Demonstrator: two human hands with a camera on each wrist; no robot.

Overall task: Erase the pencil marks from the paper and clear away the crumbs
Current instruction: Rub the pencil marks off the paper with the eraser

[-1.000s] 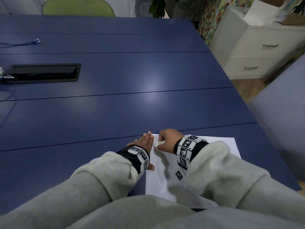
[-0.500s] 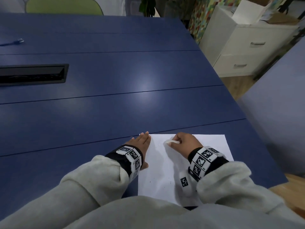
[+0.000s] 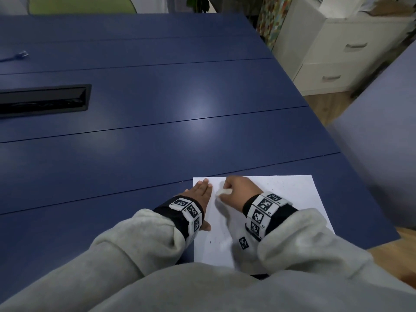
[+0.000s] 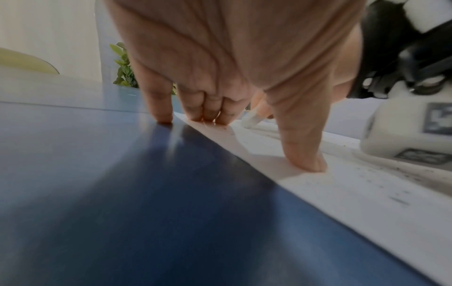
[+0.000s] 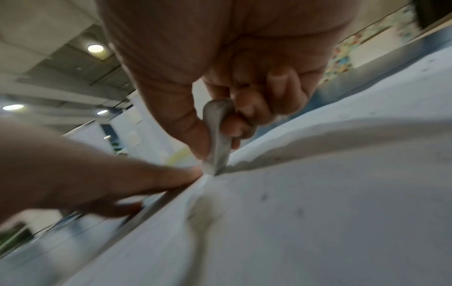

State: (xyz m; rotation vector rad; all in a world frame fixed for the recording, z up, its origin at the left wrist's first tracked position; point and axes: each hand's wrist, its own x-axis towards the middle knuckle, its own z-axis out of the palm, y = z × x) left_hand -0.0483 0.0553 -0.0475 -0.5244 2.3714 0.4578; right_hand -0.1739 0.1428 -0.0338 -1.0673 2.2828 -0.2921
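Note:
A white sheet of paper (image 3: 290, 199) lies near the front right corner of the blue table (image 3: 157, 113), dotted with dark eraser crumbs (image 3: 279, 184). My left hand (image 3: 200, 192) lies flat with straight fingers (image 4: 208, 114) and thumb pressing down the paper's left edge (image 4: 305, 185). My right hand (image 3: 238, 190) pinches a white eraser (image 3: 224, 192) between thumb and curled fingers. The eraser (image 5: 216, 139) tip touches the paper (image 5: 330, 193) close to my left fingers, near the sheet's far left corner.
A black recessed cable box (image 3: 42, 100) sits in the table at the left, and a cable end (image 3: 21, 54) lies at the far left. A white drawer cabinet (image 3: 337, 52) stands beyond the table's right edge. A green chair back (image 3: 78, 4) shows behind.
The right hand has swung the eraser right and back left over the paper's upper left part. The left hand stays pressed on the left edge. The head view shifted right.

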